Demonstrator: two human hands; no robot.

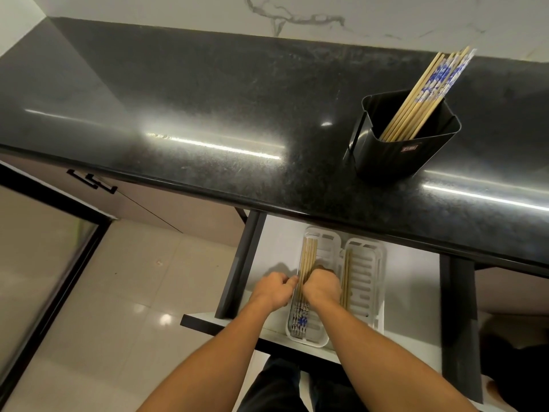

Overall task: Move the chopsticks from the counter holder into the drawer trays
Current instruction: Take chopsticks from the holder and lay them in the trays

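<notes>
Both our hands are down in the open drawer (pixel 416 281), left hand (pixel 271 289) and right hand (pixel 322 288) each with a narrow, curled grip around the chopstick bundle (pixel 307 257) between them, settling it into the left tray (pixel 326 242). Just right of our grip, the second tray (pixel 367 272) holds a few. We judge placement nearly done; next we reach up to the black holder (pixel 407 144) on the surface (pixel 208 114), where more chopsticks (pixel 427 93) wait.

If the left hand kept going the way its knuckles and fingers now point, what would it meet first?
The left hand points rightward at the chopsticks in the left tray; its fingertips already seem to touch them at the tray's edge. Just past them sits the right hand. Depth is uncertain, so contact is a judgement.
</notes>
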